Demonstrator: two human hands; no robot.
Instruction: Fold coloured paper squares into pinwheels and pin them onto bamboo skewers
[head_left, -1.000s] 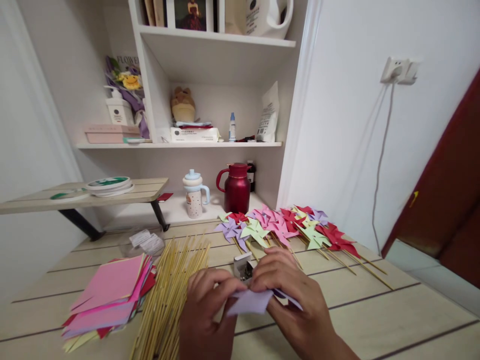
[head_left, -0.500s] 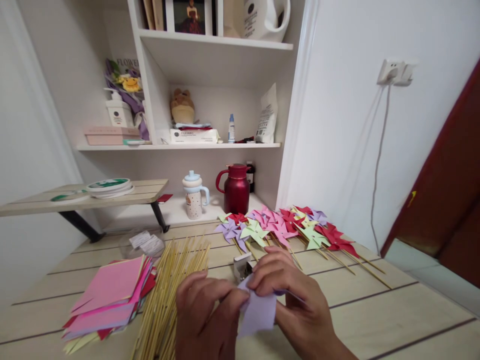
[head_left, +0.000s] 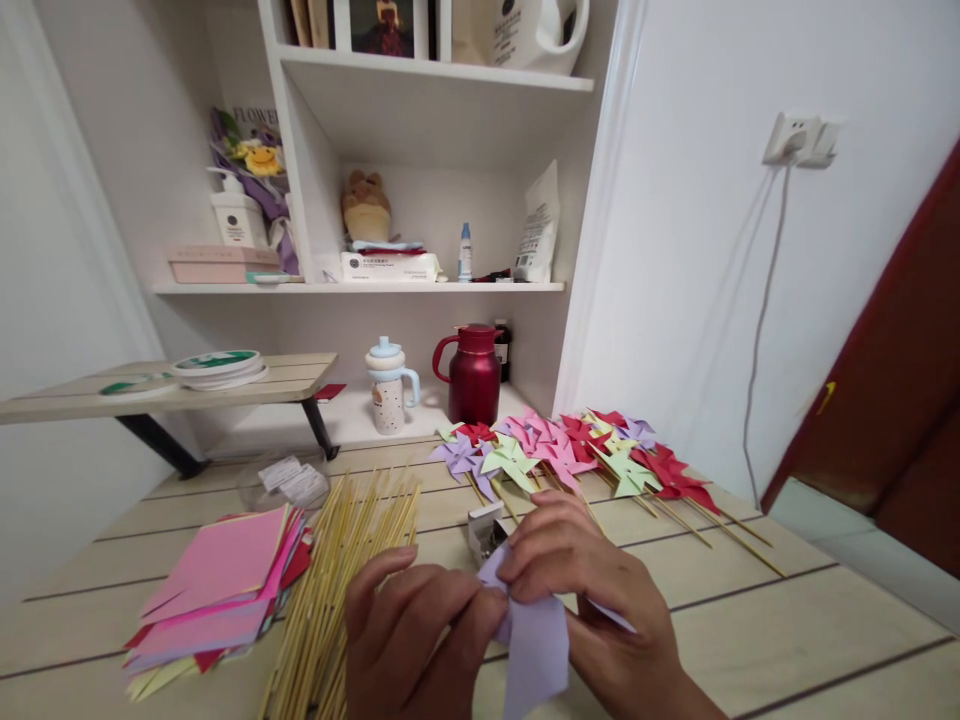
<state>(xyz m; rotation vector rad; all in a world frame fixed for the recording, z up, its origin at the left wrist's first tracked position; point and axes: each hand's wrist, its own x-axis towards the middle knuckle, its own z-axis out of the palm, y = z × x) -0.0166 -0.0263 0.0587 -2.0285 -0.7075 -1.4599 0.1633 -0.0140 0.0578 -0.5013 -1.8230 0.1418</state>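
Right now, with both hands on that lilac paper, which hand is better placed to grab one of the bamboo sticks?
Probably the left hand. The bamboo sticks lie just beside it on the left, while the right hand pinches the lilac paper further off and would have to cross over.

view: head | looks forward and down | near: hands (head_left: 510,620) over worktop (head_left: 787,620) | far: shelf (head_left: 420,290), wall ahead

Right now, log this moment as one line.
left hand: pinching lilac paper square | right hand: pinching same square | bamboo skewers: piled left | finished pinwheels: behind
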